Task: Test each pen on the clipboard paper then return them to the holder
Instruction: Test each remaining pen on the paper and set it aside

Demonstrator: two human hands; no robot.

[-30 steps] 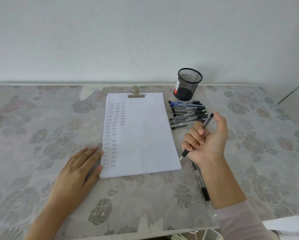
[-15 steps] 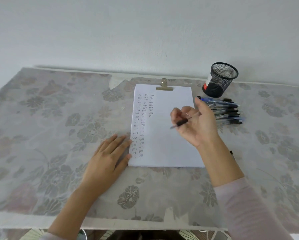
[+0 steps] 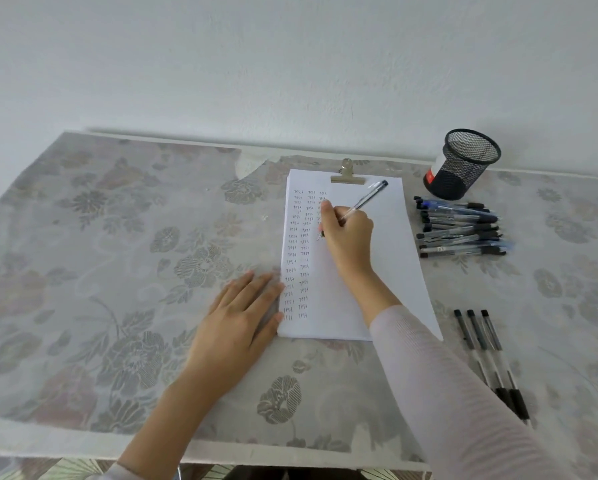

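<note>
White paper on a clipboard (image 3: 387,265) lies in the middle of the table, its metal clip (image 3: 347,174) at the far end. Columns of small handwritten marks fill its left side. My right hand (image 3: 347,233) grips a clear pen (image 3: 366,199) in writing pose, tip down on the paper beside the marks. My left hand (image 3: 242,317) lies flat, fingers apart, on the clipboard's lower left edge. A black mesh holder (image 3: 463,164) stands at the far right, nothing visible inside it. A pile of several pens (image 3: 460,226) lies just in front of it.
Three black-grip pens (image 3: 488,358) lie side by side near the table's front right, beside my right sleeve. A flowered cloth (image 3: 117,271) covers the table. A white wall rises behind. The table's front edge runs along the bottom of the view.
My right hand carried the pen from beside the pile to the paper, turned it into a writing grip and set the tip down. The view shifted left. My left hand stayed flat.
</note>
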